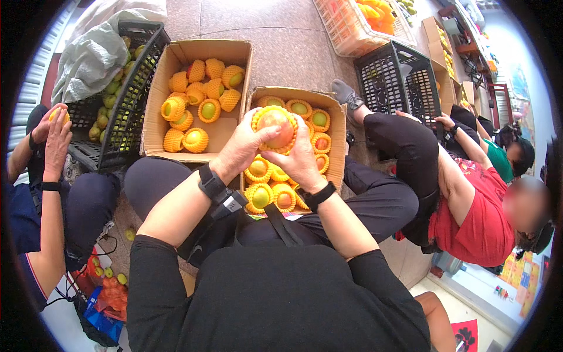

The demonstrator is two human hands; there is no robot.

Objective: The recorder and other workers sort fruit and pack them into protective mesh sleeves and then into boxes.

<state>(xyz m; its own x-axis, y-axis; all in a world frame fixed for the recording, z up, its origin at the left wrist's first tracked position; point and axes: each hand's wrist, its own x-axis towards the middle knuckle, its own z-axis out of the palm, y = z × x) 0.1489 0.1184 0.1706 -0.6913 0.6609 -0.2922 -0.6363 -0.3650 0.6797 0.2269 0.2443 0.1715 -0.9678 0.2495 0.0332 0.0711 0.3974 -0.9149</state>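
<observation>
Between my two hands is a round, red-and-yellow fruit (277, 128) with a yellow foam net sleeve around it. My left hand (240, 146) grips its left side, thumb across the front. On the other side my right hand (301, 157) is closed around it, with its thumb low on the sleeve. Both hands are above a cardboard box (335, 126) of fruits in similar yellow sleeves, such as a green one (260, 198) near its front edge. My forearms partly cover the box.
Left of it, a larger cardboard box (153, 117) holds more sleeved fruits. A black crate (153, 64) contains bare green fruits. Another person's hands (56, 138) are at far left. At right sit a person in red (469, 217), a black crate (399, 76) and a white crate (340, 29).
</observation>
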